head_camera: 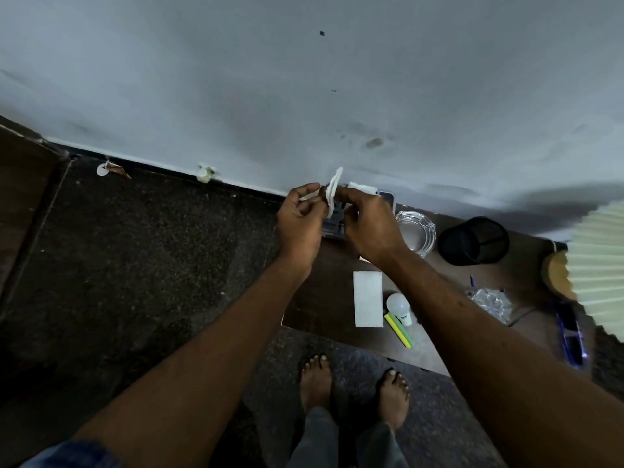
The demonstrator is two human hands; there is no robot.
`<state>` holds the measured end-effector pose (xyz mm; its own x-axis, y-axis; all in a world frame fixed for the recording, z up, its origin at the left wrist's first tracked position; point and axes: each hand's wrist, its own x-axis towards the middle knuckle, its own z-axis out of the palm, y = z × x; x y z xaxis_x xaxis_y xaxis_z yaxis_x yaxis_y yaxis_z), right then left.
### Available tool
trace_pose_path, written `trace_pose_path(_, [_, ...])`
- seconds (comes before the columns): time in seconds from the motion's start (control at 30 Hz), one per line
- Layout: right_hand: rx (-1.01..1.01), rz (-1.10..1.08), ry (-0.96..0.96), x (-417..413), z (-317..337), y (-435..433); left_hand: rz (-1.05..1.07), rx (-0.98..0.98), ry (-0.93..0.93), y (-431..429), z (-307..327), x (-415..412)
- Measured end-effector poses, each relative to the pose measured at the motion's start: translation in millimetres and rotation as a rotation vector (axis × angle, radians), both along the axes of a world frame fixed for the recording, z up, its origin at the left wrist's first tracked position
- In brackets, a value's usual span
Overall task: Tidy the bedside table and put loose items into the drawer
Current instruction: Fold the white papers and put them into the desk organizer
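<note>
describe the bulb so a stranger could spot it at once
On the dark table, look near the front edge, just right of the white card. The bulb lies there beside a yellow marker. It alone is round and white; the card is flat, the marker thin.

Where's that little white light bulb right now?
In the head view, right of centre, the light bulb lies on the bedside table near its front edge, just right of the white card and touching the yellow highlighter.
</note>
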<state>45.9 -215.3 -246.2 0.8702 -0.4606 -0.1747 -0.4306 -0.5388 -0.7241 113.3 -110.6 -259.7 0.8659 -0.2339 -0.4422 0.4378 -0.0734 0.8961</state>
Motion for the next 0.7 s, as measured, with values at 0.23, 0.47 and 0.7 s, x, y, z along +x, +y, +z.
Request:
trace_pose_path(0.23, [-0.084,0.043,0.07,0.9,-4.1,-1.0,0.018,-0.021,0.071,-0.1,-8.5,-1.4])
trace_pose_path(0.47, [-0.142,0.03,0.13,1.1,-10.1,8.3,0.076,0.029,0.08,13.6,-11.0,-0.2])
trace_pose_path(0.7, [0.003,-0.199,-0.047,-28.1,-5.8,25.2,0.127,0.098,0.077,34.6,-11.2,-13.0])
